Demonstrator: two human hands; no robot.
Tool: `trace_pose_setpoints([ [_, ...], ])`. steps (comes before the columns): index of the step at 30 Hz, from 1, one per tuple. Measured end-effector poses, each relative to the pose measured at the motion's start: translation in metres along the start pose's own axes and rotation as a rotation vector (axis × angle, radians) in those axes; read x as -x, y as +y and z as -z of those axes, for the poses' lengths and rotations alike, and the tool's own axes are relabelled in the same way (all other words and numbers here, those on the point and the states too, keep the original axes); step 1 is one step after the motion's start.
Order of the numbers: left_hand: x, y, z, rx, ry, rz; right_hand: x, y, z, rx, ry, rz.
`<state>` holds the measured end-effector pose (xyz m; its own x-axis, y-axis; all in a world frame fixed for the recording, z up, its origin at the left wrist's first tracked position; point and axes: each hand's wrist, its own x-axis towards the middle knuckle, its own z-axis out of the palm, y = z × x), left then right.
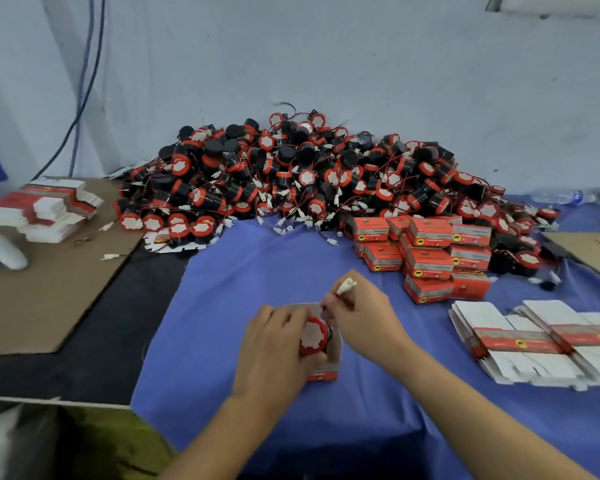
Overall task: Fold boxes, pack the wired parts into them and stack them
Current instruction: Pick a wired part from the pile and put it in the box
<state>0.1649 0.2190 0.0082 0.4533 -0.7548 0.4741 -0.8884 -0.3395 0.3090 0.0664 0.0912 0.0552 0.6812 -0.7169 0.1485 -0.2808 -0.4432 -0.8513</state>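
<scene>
The left hand (pixel 271 348) grips the small red cardboard box (pixel 326 370), open side up; the round red-and-black wired part (pixel 313 336) sits in it; the right hand (pixel 357 313), just beside, pinches the part's little white plug (pixel 346 285) above the box, tip pointing up.

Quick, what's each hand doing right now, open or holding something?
Left hand: closed, gripping the red wired part in the open box.
Right hand: closed, pinching the white connector on its wire.
</scene>
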Motion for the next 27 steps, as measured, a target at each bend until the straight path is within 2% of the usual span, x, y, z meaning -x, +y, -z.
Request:
trace_pose_setpoints([
  [4,0.014,-0.005,-0.021,-0.073,-0.033,-0.035,0.003,0.017,-0.008,0.254,-0.074,-0.004],
  [9,0.027,-0.004,-0.038,-0.238,0.025,-0.091,0.005,0.022,-0.011,0.417,-0.047,0.009],
  [13,0.031,-0.004,-0.041,-0.230,0.043,-0.069,0.001,0.015,-0.026,0.517,-0.043,0.041],
  [18,0.033,-0.007,-0.041,-0.071,0.041,-0.029,0.002,0.008,-0.052,0.583,-0.066,0.084],
  [22,0.039,-0.017,-0.055,0.093,0.102,-0.065,0.009,0.014,-0.059,0.594,-0.205,0.152],
  [25,0.044,-0.027,-0.069,0.236,0.021,0.001,0.011,0.021,-0.055,0.650,-0.321,0.195],
  [26,0.044,-0.029,-0.069,0.362,-0.019,0.063,0.010,0.023,-0.052,0.680,-0.377,0.202],
  [27,0.046,-0.031,-0.068,0.474,-0.035,0.030,0.009,0.024,-0.050,0.697,-0.439,0.199],
])
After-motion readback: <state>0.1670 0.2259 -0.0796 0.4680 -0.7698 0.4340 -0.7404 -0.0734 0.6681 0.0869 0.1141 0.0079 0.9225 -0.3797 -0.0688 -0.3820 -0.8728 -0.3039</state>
